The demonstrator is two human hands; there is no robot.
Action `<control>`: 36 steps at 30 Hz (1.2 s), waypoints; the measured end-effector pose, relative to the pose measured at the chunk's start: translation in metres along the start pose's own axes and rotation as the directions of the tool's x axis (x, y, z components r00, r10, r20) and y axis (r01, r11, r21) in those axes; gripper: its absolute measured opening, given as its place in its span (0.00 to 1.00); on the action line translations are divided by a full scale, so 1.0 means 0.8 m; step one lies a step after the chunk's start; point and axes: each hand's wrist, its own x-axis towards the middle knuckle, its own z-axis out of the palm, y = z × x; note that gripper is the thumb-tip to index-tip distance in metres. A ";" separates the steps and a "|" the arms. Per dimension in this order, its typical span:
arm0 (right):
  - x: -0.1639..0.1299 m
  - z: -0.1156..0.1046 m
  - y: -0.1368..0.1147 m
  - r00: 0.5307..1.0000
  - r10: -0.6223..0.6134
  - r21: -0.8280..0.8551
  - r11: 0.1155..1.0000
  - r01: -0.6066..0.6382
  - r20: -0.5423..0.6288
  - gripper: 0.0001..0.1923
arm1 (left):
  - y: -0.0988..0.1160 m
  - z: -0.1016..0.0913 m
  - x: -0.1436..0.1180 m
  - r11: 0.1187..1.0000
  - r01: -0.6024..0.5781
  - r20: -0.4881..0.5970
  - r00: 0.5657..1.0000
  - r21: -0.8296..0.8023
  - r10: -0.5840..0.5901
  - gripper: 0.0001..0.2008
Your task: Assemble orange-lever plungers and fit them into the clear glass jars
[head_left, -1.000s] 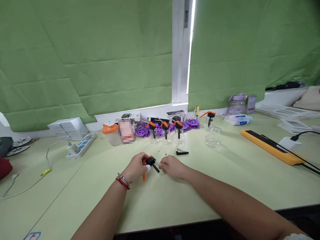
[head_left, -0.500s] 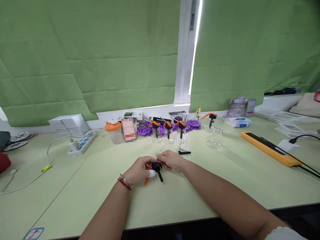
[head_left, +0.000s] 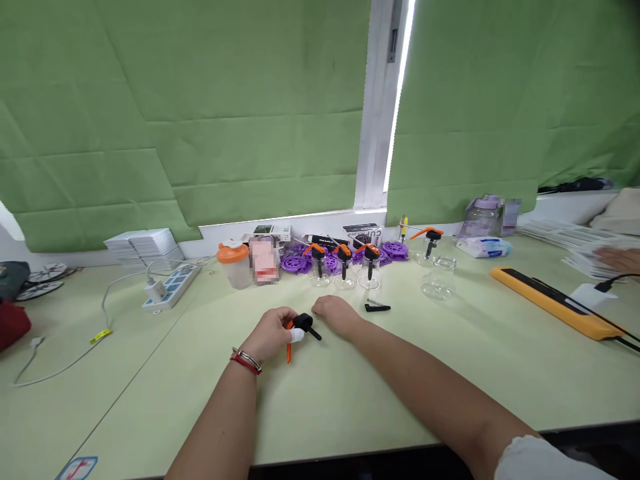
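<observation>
A person's two bare hands rest on a pale green table (head_left: pixel 450 373). The left hand (head_left: pixel 270 335), with bracelets at the wrist, grips an orange and black pump sprayer head (head_left: pixel 299 327) just above the tabletop, its black tube pointing right. The right hand (head_left: pixel 336 313) lies just beside it, fingers curled loosely; whether they pinch anything is unclear. Behind stand three small glass bottles with orange sprayer tops (head_left: pixel 344 265), and a black spring part (head_left: pixel 377 307) lies near the right hand.

A small assembly workroom: a long green workbench (head_left: pixel 150 373) lined with pump-top bottles (head_left: pixel 344 267), purple parts (head_left: pixel 295 261) and a power strip (head_left: pixel 170 288).
</observation>
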 end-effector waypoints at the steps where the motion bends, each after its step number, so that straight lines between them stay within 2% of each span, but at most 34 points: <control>1: -0.001 0.001 0.001 0.999 -0.024 -0.031 0.999 0.024 0.027 0.09 | -0.004 -0.002 0.003 1.000 0.018 -0.038 0.999 -0.008 -0.018 0.13; 4: -0.007 0.002 -0.003 0.995 -0.071 -0.113 0.990 0.079 0.069 0.09 | -0.014 -0.003 0.009 0.999 0.045 -0.139 0.989 0.020 -0.042 0.13; 7: -0.012 0.004 -0.020 1.000 0.001 -0.119 0.993 -0.003 -0.014 0.11 | -0.016 0.001 0.012 0.995 0.059 -0.223 0.974 0.083 -0.039 0.12; 10: -0.016 0.008 -0.040 0.980 0.191 0.117 0.976 -0.184 -0.053 0.12 | -0.015 0.006 0.013 0.993 0.057 -0.263 0.964 0.101 -0.029 0.14; 12: -0.015 0.009 -0.048 0.962 0.271 0.276 0.927 -0.254 -0.024 0.09 | -0.015 0.008 0.014 0.993 0.052 -0.275 0.961 0.107 -0.020 0.15; 14: -0.012 0.003 -0.048 0.934 0.351 0.371 0.878 -0.302 -0.069 0.06 | -0.019 0.005 0.016 0.991 0.054 -0.294 0.956 0.123 -0.016 0.16; 18: -0.006 -0.023 -0.031 0.841 0.497 0.502 0.795 -0.341 -0.215 0.11 | -0.030 -0.008 0.023 0.965 0.139 -0.430 0.902 0.222 -0.031 0.11; 21: -0.010 -0.036 -0.018 0.807 0.530 0.591 0.749 -0.301 -0.260 0.12 | -0.036 -0.010 0.032 0.918 0.223 -0.532 0.847 0.328 -0.016 0.06; 26: -0.023 -0.029 -0.009 0.852 0.449 0.523 0.811 -0.262 -0.270 0.11 | -0.036 0.002 0.046 0.831 0.298 -0.595 0.802 0.469 0.049 0.05; 30: -0.028 -0.024 -0.011 0.857 0.456 0.543 0.794 -0.272 -0.238 0.10 | -0.034 0.001 0.047 0.811 0.296 -0.606 0.791 0.504 0.088 0.09; 34: -0.029 -0.027 -0.025 0.857 0.466 0.562 0.778 -0.280 -0.218 0.10 | -0.019 -0.004 0.034 0.830 0.197 -0.597 0.779 0.522 0.191 0.16; 36: -0.030 -0.026 -0.037 0.871 0.441 0.566 0.783 -0.256 -0.217 0.10 | -0.007 0.001 0.024 0.849 0.079 -0.531 0.810 0.522 0.251 0.17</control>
